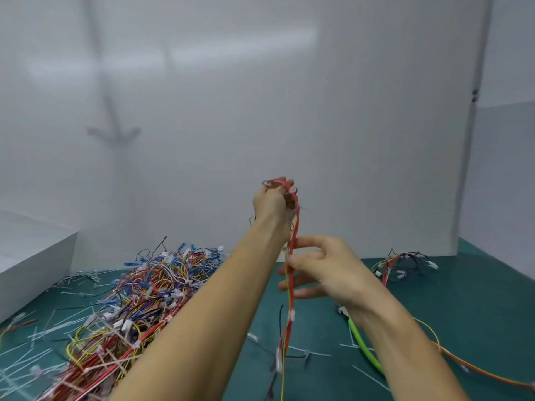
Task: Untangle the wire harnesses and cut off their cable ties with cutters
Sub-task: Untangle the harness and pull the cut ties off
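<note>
Wire harness [290, 299], the one being worked on, hangs in the air above the green desk [477, 299]. It is a thin bunch of red and yellow wires running almost straight down. Its top end is bunched in the left grip [270, 202], which is raised high with its fingers curled tight round the wad of wire. Lower down, the right grip [318, 267] reaches in from the side with its fingers loosely fanned and the fingertips right at the strand. I cannot tell whether they pinch it or only touch it.

I judge the harness to be very light and limp. It will sag, swing and snag on anything nearby, and the thin insulated wires should slide easily through the fingers. The small white pieces along its length could be connectors or ties, and they look like the parts most easily damaged. The best hold is therefore probably on the wire bundle itself, just beside a tie. That keeps the stretch taut between the two grips so that a blade can reach only the tie.

The cutters [363, 344], with green handles, lie on the desk below the right wrist, untouched. The large tangled pile [139, 299] lies well apart to the left, with cut ties [370, 377] scattered around it. Another small harness [405, 263] lies at the far right.
</note>
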`<state>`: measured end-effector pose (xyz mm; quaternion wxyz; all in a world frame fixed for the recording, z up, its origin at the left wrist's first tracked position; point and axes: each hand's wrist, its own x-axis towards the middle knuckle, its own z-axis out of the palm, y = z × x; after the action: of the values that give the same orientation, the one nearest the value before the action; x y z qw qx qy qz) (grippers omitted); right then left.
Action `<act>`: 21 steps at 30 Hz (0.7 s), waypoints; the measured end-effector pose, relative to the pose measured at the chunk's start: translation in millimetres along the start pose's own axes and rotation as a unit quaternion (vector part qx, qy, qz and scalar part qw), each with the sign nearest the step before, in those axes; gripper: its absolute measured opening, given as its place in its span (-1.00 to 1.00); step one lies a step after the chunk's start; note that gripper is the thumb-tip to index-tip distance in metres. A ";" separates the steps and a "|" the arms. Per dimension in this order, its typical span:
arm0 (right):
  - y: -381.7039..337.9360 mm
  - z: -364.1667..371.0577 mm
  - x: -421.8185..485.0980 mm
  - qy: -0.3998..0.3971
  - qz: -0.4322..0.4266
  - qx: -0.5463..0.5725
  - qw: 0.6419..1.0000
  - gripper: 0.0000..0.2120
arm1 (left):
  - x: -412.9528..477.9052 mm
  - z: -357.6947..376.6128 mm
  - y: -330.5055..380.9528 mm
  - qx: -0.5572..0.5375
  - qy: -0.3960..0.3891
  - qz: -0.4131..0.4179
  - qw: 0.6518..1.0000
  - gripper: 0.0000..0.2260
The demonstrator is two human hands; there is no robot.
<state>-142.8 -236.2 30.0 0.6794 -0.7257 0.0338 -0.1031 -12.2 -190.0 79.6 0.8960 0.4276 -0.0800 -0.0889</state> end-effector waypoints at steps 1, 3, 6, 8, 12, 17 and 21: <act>1.1 -1.1 1.5 0.033 -0.011 -0.003 0.999 -0.84 | -1.1 1.5 3.8 0.024 -0.018 -0.003 1.000 -0.75; 3.9 -4.0 4.2 0.090 -0.031 -0.047 0.994 -0.83 | -5.0 -0.4 8.3 0.067 -0.055 -0.024 0.996 -0.74; 10.5 -10.6 7.7 0.186 -0.071 -0.189 0.962 -0.82 | -6.7 -16.7 12.3 0.086 -0.103 -0.058 0.989 -0.83; 13.7 -15.1 7.8 0.214 -0.085 -0.295 0.927 -0.82 | -4.1 -29.1 14.7 0.032 -0.094 -0.078 0.992 -0.78; 14.9 -16.8 3.1 0.094 -0.012 -0.346 0.934 -0.79 | 11.8 -42.8 19.3 0.121 -0.031 -0.063 0.990 -0.60; 15.6 -17.9 4.9 0.069 0.015 -0.426 0.902 -0.80 | 10.6 -52.9 27.3 0.217 -0.086 -0.021 0.972 -0.75; 17.5 -29.3 11.2 0.135 -0.008 -0.396 0.908 -0.66 | -9.2 -53.4 23.4 0.289 -0.130 0.126 0.940 -0.72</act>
<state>-136.0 -268.3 15.3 0.3240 -0.9145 0.1576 -0.1838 -7.2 -133.3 64.1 0.7196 0.6393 -0.2712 -0.0036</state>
